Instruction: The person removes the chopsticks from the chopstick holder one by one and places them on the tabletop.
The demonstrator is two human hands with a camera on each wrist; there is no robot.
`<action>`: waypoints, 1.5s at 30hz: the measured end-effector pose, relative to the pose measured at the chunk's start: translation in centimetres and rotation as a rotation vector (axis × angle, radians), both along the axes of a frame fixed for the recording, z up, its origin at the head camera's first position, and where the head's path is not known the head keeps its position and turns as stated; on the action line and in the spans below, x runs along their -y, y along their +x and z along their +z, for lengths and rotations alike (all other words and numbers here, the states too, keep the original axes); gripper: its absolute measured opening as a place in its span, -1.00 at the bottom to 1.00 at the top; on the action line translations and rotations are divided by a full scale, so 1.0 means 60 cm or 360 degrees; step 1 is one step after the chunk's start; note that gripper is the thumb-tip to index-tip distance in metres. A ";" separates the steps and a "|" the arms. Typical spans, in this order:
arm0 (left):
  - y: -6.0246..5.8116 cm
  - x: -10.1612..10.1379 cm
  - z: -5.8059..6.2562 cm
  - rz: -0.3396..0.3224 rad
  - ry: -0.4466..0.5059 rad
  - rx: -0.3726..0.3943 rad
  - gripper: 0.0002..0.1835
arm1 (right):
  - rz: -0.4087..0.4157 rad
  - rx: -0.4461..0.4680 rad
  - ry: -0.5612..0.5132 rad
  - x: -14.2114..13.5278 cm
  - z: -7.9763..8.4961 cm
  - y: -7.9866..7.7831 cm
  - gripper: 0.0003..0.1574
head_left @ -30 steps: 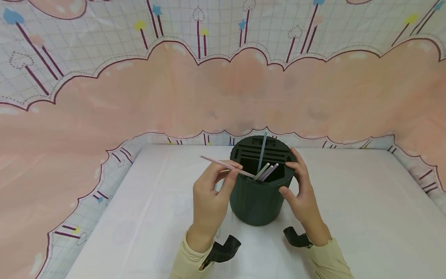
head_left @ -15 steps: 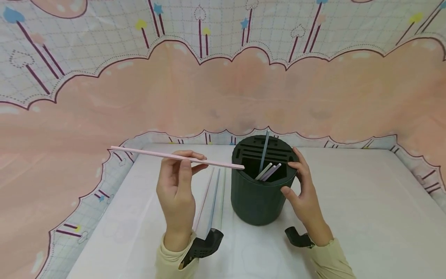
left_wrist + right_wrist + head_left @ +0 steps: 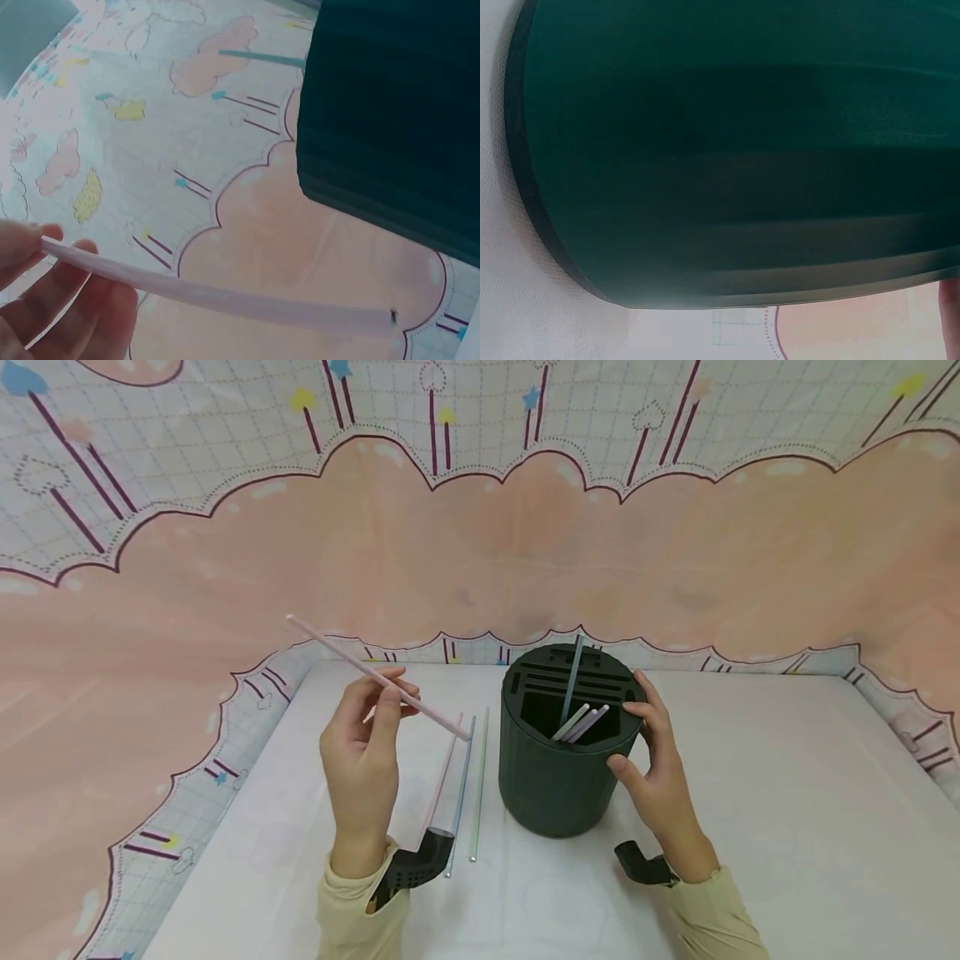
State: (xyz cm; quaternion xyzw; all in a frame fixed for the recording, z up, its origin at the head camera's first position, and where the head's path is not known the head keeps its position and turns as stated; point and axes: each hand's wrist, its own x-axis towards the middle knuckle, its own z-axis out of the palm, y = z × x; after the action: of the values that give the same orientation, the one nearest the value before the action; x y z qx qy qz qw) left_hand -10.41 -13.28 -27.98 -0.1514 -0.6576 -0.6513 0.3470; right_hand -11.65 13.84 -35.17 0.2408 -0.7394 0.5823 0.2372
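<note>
My left hand point(image 3: 363, 760) pinches a pale pink drinking straw point(image 3: 341, 653) between thumb and fingers. In the head view the straw slants down to the right, its lower end left of a dark green knife block point(image 3: 555, 785). The left wrist view shows the straw's open end point(image 3: 393, 318) below and apart from the block. My right hand point(image 3: 660, 777) grips the block's right side, fingers at the top rim and thumb on the wall. The block's top has slots and a wide opening. A blue straw point(image 3: 573, 677) and several pale green and purple straws point(image 3: 587, 725) stand inside it.
Between my left hand and the block, a pink straw point(image 3: 441, 778), a blue straw point(image 3: 461, 785) and a green straw point(image 3: 480, 789) lie on the white table point(image 3: 787, 827). A patterned backdrop point(image 3: 450, 560) rises behind the table.
My left hand has drawn the pink straw away from the block's opening to the left, and the straw now tilts more steeply. The right hand keeps its grip on the block.
</note>
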 end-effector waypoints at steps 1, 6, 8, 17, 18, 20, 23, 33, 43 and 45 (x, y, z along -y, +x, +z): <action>-0.004 0.003 -0.006 0.0021 -0.0051 0.0037 -0.81 | 0.0002 0.0002 0.0000 0.000 0.000 0.000 -0.23; -0.025 0.016 -0.029 0.0208 -0.0389 0.0137 -0.79 | 0.0018 -0.0007 0.0003 -0.001 0.000 -0.003 -0.21; -0.033 0.019 -0.035 0.0293 -0.0520 0.0155 -0.78 | 0.0021 -0.0019 0.0006 -0.002 0.000 -0.005 -0.19; -0.064 0.034 -0.086 0.0442 -0.1073 0.0544 -0.75 | 0.0009 0.0009 0.0008 -0.003 -0.002 -0.005 -0.20; -0.066 0.035 -0.091 0.0434 -0.1143 0.0613 -0.74 | 0.0007 0.0011 0.0006 -0.003 -0.002 -0.005 -0.21; -0.070 0.037 -0.098 0.0408 -0.1255 0.0754 -0.72 | 0.0002 0.0004 0.0009 -0.002 -0.002 -0.005 -0.21; -0.072 0.040 -0.105 0.0349 -0.1355 0.0908 -0.71 | 0.0000 -0.0013 0.0013 -0.001 -0.001 -0.005 -0.19; -0.084 0.053 -0.136 0.0259 -0.1439 0.1101 -0.67 | -0.0023 0.0030 0.0021 0.002 0.000 -0.001 -0.21; -0.100 0.058 -0.178 0.0190 -0.1500 0.1312 -0.61 | -0.0034 0.0034 0.0033 0.002 -0.001 0.000 -0.22; -0.103 0.057 -0.184 0.0180 -0.1519 0.1326 -0.61 | -0.0044 0.0030 0.0039 0.001 0.000 0.001 -0.22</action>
State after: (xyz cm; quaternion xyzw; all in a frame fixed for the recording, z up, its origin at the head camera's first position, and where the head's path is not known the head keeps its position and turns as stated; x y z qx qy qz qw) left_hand -16.56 -16.71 -39.03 0.0116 -0.9623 -0.2715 -0.0098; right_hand -11.62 13.76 -35.15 0.2280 -0.7518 0.5722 0.2353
